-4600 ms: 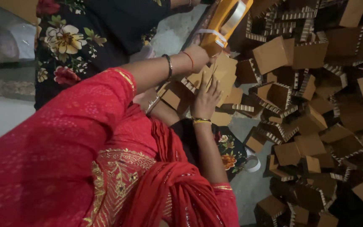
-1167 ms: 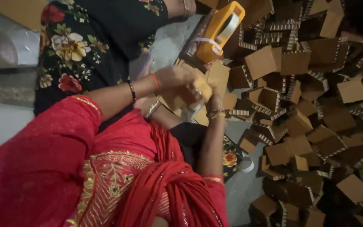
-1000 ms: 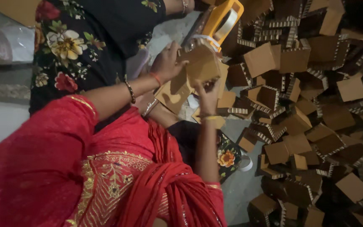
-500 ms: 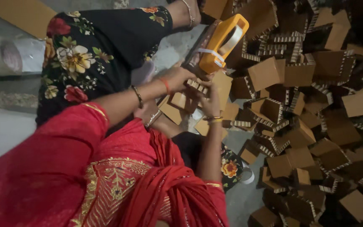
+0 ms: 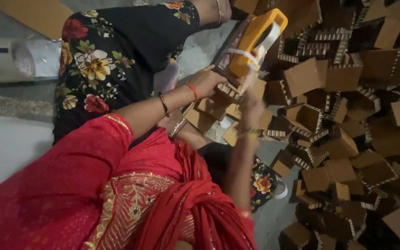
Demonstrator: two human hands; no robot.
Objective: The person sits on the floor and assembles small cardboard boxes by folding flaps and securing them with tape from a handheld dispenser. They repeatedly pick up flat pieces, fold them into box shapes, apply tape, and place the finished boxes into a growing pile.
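Head view, looking down on a person in red cloth seated at the edge of a heap of small brown corrugated cardboard pieces (image 5: 343, 153). Left hand (image 5: 208, 82), wrist ringed by an orange band and a dark bangle, rests on a flat cardboard piece (image 5: 228, 90) just below the orange tape dispenser (image 5: 255, 39); fingers curl over the piece's near edge, gripping it. Right hand (image 5: 251, 109) is blurred, raised just beside that same piece on the heap side; whether it grasps anything cannot be told. Cardboard piece lies touching the dispenser's lower end, above several more loose brown pieces (image 5: 204, 115) stacked between the two forearms. Dispenser stands tilted, a strip of clear tape across its body. Black floral fabric (image 5: 112, 60) of a second person lies to the dispenser's left. Further left of it, a large roll of clear tape (image 5: 5, 60) lies on its side, with a flat tan board (image 5: 35, 16) above the roll.
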